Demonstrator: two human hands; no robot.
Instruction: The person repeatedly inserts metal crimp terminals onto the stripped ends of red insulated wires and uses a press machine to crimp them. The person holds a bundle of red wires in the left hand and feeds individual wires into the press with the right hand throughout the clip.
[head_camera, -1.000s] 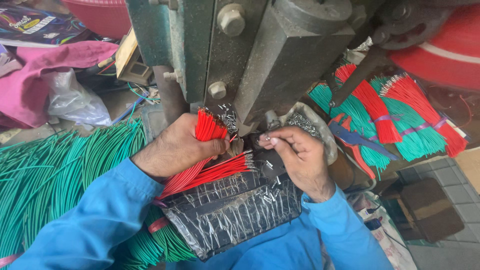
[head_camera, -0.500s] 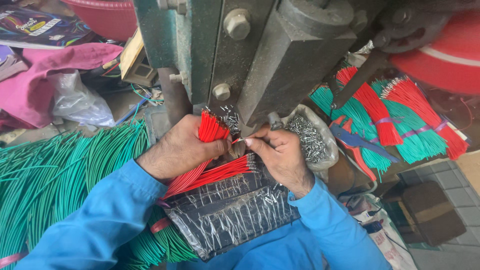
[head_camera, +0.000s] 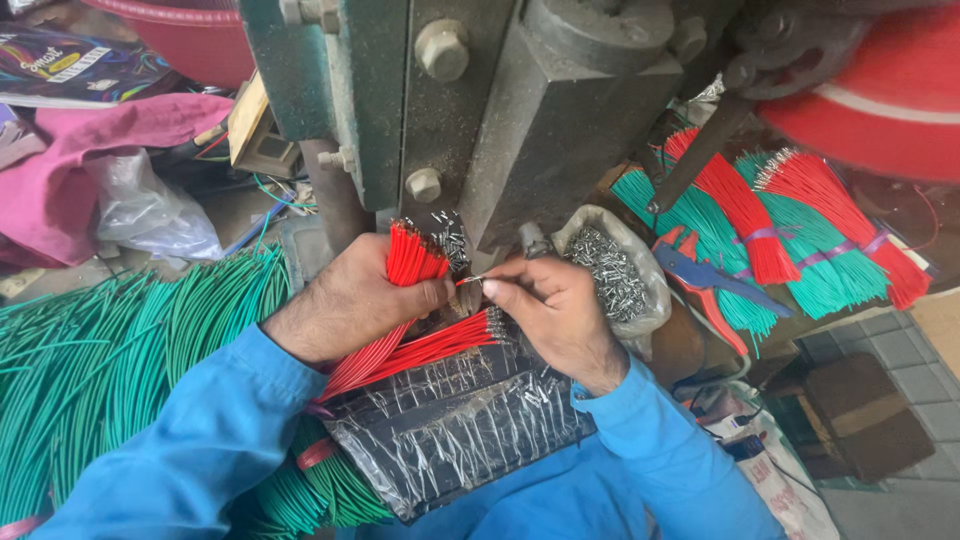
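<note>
My left hand (head_camera: 350, 300) grips a bunch of short red wires (head_camera: 412, 258), their stripped ends pointing up under a grey-green press machine (head_camera: 470, 110). My right hand (head_camera: 555, 310) pinches a single red wire with a small metal terminal (head_camera: 472, 281) at its tip, held between both hands' fingertips. More red wires with metal ends (head_camera: 440, 345) lie across a black plastic-wrapped pad (head_camera: 450, 425) below my hands. Both arms wear blue sleeves.
A clear bag of small metal terminals (head_camera: 612, 272) sits just right of my right hand. Long green wires (head_camera: 100, 350) spread at left. Bundled red and green wires (head_camera: 780, 215) and blue-handled pliers (head_camera: 700, 275) lie at right. A pink cloth (head_camera: 60, 170) and plastic bag (head_camera: 150, 215) are at back left.
My right hand has moved left from the terminal bag toward my left hand, bringing a terminal to the wire tip. My left hand stays gripping the red bunch.
</note>
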